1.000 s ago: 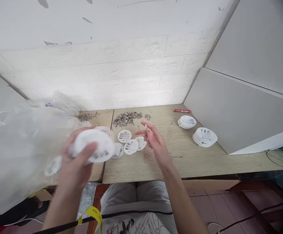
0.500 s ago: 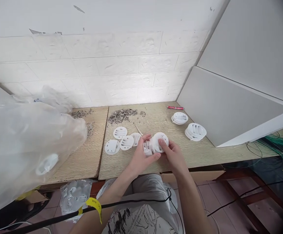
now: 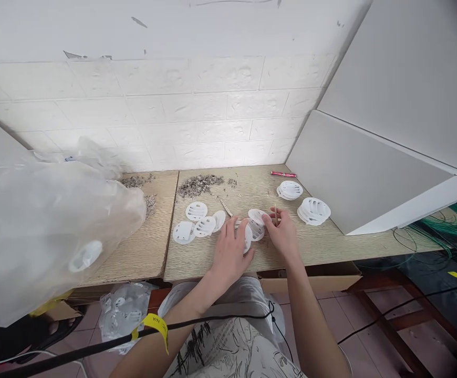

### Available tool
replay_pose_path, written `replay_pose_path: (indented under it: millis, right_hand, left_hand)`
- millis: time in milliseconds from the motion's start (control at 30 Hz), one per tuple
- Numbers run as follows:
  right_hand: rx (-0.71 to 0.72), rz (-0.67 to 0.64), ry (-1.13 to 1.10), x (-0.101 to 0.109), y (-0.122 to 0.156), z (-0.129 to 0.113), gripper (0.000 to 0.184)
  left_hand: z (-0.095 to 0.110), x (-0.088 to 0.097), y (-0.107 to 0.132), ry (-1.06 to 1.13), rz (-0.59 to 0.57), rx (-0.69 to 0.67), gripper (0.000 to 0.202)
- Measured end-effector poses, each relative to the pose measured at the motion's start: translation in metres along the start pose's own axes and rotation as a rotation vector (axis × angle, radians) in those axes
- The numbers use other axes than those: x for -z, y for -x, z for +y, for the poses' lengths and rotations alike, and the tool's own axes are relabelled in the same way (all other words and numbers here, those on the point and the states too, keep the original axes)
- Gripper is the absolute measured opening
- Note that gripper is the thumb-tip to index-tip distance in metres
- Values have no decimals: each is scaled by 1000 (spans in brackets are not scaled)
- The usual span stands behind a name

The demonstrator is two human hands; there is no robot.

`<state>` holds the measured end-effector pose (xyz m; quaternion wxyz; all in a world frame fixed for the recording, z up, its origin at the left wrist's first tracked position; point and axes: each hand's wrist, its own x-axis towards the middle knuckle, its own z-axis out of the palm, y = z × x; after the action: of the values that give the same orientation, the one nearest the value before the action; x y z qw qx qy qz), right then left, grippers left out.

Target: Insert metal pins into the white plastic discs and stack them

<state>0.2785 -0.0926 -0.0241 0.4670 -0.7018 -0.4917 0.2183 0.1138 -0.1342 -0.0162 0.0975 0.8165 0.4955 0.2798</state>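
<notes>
My left hand (image 3: 230, 251) lies flat, fingers spread, on white round plastic discs (image 3: 252, 231) on the wooden table (image 3: 323, 242). My right hand (image 3: 282, 233) rests next to it, fingertips on the same discs, with a thin wooden stick (image 3: 276, 214) held between its fingers. A few more white slotted discs (image 3: 197, 220) lie spread to the left of my hands.
Two stacks of white discs (image 3: 313, 211) sit at the right by a grey panel (image 3: 366, 173). A red pen (image 3: 282, 174) and a heap of small metal bits (image 3: 199, 184) lie by the wall. A big clear plastic bag (image 3: 43, 231) fills the left.
My left hand carried a handful of discs from the bag over to the middle of the table. Both hands have now set them down and spread over them.
</notes>
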Motion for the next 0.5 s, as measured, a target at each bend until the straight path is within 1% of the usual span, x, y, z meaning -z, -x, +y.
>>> replay_pose_path:
  millis: [100,167,200,267,367,433,500]
  right_hand:
    - [111,90,113,6,10,-2,49]
    - [242,153,139,9,22,-5,41]
    - [320,164,139,10,29,-7,36]
    - [464,118,143,12,43,-10,28]
    - [608,2,172,13,61,-9,23]
    - [655,-58,216,11,67,-5,21]
    - [662,-84,268,8,66,-1,20]
  left_hand:
    - [-2,2,12,-53,14,-42,55]
    - [-4,3,21,-100,15,-87,51]
    - [-4,3,26,-125,17,-109,50]
    - [-6,5,33,-170,33,-131,49]
    - [-9,9,42,-216,77,-133,56]
    - [-12,12,47,-224,103,-138,62]
    - [-15,15,51,-212,126,-146,60]
